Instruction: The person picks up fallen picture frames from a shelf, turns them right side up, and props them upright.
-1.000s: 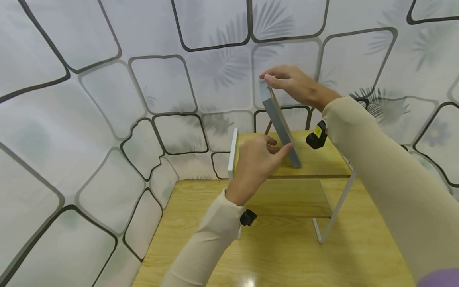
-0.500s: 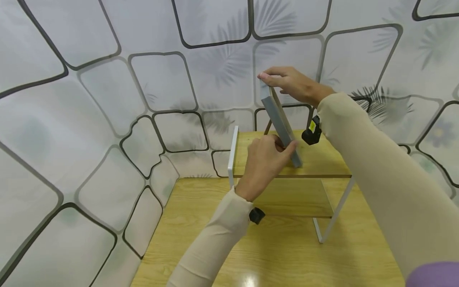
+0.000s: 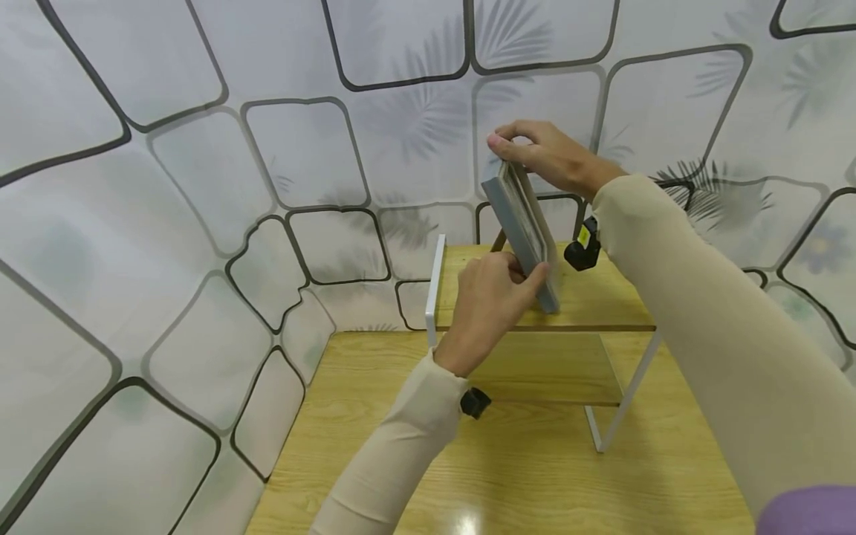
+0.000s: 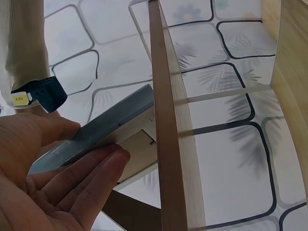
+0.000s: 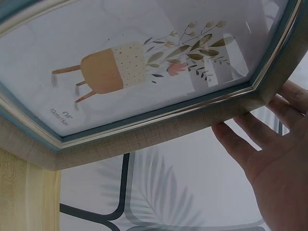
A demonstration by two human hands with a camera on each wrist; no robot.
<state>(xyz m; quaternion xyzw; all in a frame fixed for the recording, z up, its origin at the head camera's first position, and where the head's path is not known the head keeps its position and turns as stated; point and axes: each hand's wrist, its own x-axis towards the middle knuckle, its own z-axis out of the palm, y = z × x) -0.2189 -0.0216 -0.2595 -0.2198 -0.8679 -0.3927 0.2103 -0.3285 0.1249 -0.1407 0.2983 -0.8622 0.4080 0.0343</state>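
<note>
A photo frame [image 3: 518, 223] leans steeply above the top board of a small wooden shelf [image 3: 598, 301], its blue-grey side edge showing in the head view. My left hand [image 3: 484, 301] pinches the lower part of that edge between thumb and fingers. Up at the top end, my right hand [image 3: 548, 152] holds the frame, thumb and fingers on its rim. In the right wrist view, the front of the frame [image 5: 159, 134] has a beige border around a printed potted plant. The left wrist view shows part of the frame's pale back, with my left hand [image 4: 53, 168] at the edge.
The shelf has a lower board [image 3: 548, 368] and white metal legs [image 3: 631, 394]. It stands on a wood-grain surface [image 3: 374, 446] against a patterned wall [image 3: 414, 156]. A purple rounded thing [image 3: 809, 513] sits at the bottom right corner.
My left hand has moved slightly right and closer along the frame's edge. The frame has turned, so more of its front shows in the head view. My right hand stays near the top.
</note>
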